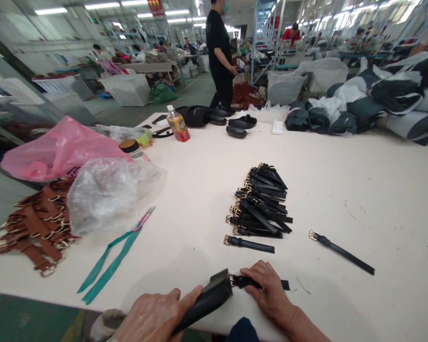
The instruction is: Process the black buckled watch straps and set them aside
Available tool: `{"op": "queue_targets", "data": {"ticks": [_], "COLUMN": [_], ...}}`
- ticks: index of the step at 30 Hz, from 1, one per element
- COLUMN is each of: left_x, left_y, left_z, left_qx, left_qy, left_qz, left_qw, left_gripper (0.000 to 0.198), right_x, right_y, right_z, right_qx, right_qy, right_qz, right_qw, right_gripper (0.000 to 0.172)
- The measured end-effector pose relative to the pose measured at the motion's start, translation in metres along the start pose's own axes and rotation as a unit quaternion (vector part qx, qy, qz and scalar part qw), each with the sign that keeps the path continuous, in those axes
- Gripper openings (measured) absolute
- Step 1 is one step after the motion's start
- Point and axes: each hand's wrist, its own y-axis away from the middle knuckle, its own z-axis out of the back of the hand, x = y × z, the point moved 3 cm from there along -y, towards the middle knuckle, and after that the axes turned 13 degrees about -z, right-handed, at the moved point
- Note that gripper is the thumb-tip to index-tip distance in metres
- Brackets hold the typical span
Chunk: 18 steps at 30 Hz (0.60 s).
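The left hand (157, 316) curls around a smooth black wedge-shaped tool (209, 299), thumb lying along its upper face, gripping it at the near table edge. The tool's blunt thick end meets the gold buckle of a short black strap (260, 284) lying flat on the white table (360, 190). The right hand (267, 289) rests palm down on that strap, fingers spread and pressing it to the surface; whether any fingers curl under it is hard to tell from this angle. Just beyond lies a single matte black strap with a buckle (248, 243), and behind it a stacked pile of black straps (262, 202), their gold buckles facing left. Another long strap (342, 252) lies apart to the right. To the left sit teal ribbon strips (112, 261), a crumpled clear plastic bag (110, 192) and a heap of brown leather straps (35, 228).
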Motion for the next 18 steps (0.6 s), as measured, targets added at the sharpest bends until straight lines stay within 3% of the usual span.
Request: {"op": "queue_targets", "data": {"ticks": [5, 11, 18], "left_x": [-0.006, 0.005, -0.006], "left_y": [-0.006, -0.001, -0.007], "left_z": [0.004, 0.004, 0.006], "left_qx": [-0.009, -0.016, -0.023], "left_qy": [0.010, -0.008, 0.000], "left_qz": [-0.065, 0.003, -0.052], "left_qw": [0.998, 1.000, 0.998], "left_gripper": [0.068, 0.065, 0.064], "right_x": [-0.006, -0.006, -0.007], "right_y": [0.000, 0.001, 0.001], "right_z": [-0.004, -0.004, -0.004], "right_qx": [-0.021, -0.025, -0.025], "right_qy": [-0.013, -0.007, -0.007], "right_qz": [0.041, 0.049, 0.054], "right_qw": [0.999, 0.998, 0.998], "right_gripper": [0.035, 0.037, 0.039]}}
